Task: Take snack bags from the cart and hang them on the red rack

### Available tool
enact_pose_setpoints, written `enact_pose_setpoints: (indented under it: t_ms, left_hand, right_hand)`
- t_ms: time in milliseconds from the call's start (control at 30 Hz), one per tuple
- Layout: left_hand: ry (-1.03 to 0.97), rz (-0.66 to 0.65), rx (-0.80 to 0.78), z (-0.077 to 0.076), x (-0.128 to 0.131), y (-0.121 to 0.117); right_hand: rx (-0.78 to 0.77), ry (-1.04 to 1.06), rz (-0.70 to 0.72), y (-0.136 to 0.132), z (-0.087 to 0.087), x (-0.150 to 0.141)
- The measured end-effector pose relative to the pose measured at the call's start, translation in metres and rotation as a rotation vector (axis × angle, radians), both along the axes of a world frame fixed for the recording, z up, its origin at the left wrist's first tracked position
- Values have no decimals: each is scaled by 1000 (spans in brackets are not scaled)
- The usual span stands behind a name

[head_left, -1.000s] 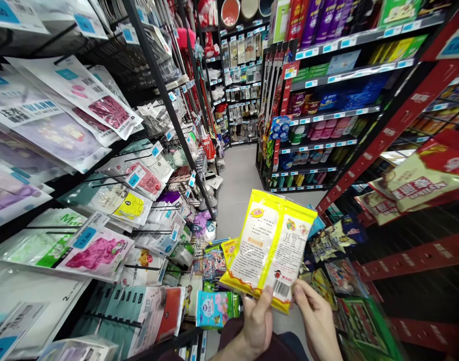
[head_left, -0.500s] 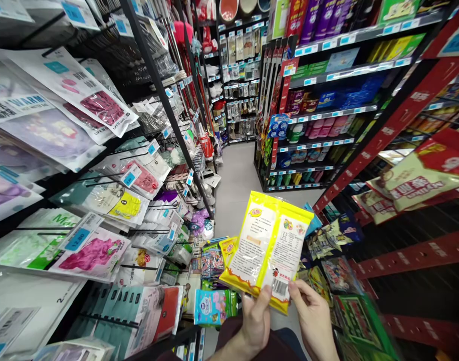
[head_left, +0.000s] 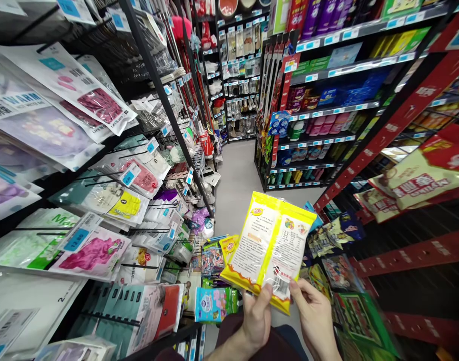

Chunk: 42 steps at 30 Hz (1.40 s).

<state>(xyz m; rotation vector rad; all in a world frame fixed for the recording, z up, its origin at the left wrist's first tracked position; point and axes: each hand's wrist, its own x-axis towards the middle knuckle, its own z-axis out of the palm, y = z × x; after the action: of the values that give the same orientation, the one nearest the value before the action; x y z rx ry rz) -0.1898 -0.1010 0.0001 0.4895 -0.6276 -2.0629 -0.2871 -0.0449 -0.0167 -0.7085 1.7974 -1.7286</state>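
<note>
A yellow snack packet (head_left: 270, 248) with white printed panels and a barcode is held up in front of me, back side facing me. My left hand (head_left: 256, 317) pinches its lower edge with the thumb on the front. On the lower right corner by the barcode, my right hand (head_left: 315, 317) grips the same packet. Below the packet lie more small packets (head_left: 213, 303) in blue, green and yellow, in a low display.
A black rack (head_left: 159, 90) on the left carries hanging packs of gloves (head_left: 97, 253) with blue price tags. On the right stand red shelves (head_left: 398, 120) with bagged snacks (head_left: 417, 183). A grey aisle floor (head_left: 239, 185) runs ahead to a shelf unit of bottles (head_left: 319, 125).
The packet and both hands have shifted very slightly; the view drifted a little. The grip on the packet is unchanged.
</note>
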Motion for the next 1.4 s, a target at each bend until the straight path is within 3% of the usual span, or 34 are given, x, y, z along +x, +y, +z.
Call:
enact_pose_setpoints:
  t_ms: [233, 1400]
  left_hand:
    - [10, -7, -2, 2, 1, 3]
    - [22, 27, 20, 2, 4, 4]
  right_hand:
    - [-7, 19, -27, 1, 7, 5]
    - [-51, -34, -16, 0, 4, 10]
